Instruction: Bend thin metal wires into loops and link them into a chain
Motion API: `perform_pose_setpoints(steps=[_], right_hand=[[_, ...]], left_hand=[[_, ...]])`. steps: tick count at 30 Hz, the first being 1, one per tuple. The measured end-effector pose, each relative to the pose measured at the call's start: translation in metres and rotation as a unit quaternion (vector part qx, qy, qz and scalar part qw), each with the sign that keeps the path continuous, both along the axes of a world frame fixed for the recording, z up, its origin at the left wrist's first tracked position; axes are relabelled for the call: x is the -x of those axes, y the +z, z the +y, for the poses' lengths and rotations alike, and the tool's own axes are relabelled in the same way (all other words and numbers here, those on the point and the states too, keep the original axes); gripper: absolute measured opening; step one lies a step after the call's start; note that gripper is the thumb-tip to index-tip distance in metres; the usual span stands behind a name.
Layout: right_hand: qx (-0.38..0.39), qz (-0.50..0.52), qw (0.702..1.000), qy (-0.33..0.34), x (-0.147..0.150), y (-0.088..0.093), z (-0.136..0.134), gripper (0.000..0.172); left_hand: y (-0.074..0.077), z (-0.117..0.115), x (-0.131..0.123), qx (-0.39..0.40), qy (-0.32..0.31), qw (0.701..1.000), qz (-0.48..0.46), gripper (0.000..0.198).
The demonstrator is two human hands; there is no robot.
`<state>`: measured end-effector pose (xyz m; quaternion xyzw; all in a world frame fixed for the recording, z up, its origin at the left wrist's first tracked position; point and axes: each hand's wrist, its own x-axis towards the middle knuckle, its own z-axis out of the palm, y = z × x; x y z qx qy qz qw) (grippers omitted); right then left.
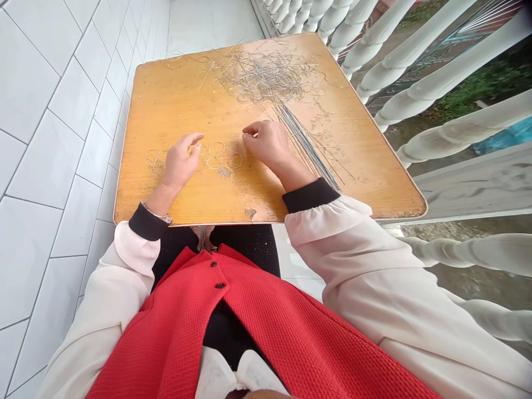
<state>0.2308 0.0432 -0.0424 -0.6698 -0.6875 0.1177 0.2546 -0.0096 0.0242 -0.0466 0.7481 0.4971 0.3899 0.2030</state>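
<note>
My left hand [182,160] is held over the table with thumb and forefinger apart and nothing visible between them. Thin bent wire rings [216,142] lie between my two hands, some partly hidden behind my left fingers. To the right, my right hand [266,143] has its fingers curled, with thumb and forefinger pinched together; whatever they may hold is too small to make out. One wire loop [235,167] lies just below those fingertips. A small cluster of wire rings [153,162] rests left of my left hand.
A bundle of straight grey wires [308,145] slants beside my right wrist. Behind it spreads a tangled heap of bent wires [266,77]. The wooden table [166,105] has worn patches. A white tiled wall [54,144] borders the left, a white balustrade [399,66] the right.
</note>
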Motion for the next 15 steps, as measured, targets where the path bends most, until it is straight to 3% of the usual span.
perform_pose_setpoints(steps=[4, 7, 11, 15], right_hand=[[-0.029, -0.062, 0.987, 0.143, -0.002, -0.006, -0.030, 0.056], [-0.032, -0.106, 0.966, 0.233, -0.001, -0.014, -0.053, 0.069], [-0.033, -0.141, 0.949, 0.279, 0.003, -0.025, -0.063, 0.078], [-0.038, -0.156, 0.940, 0.302, 0.013, -0.030, -0.058, 0.079]], left_hand=[[0.012, -0.013, -0.007, 0.025, -0.055, 0.968, 0.242, 0.052], [0.023, -0.026, -0.016, 0.061, -0.068, 0.930, 0.355, 0.060], [0.026, -0.034, -0.021, 0.102, -0.069, 0.911, 0.394, 0.064], [0.019, -0.035, -0.017, 0.100, -0.053, 0.918, 0.380, 0.065]])
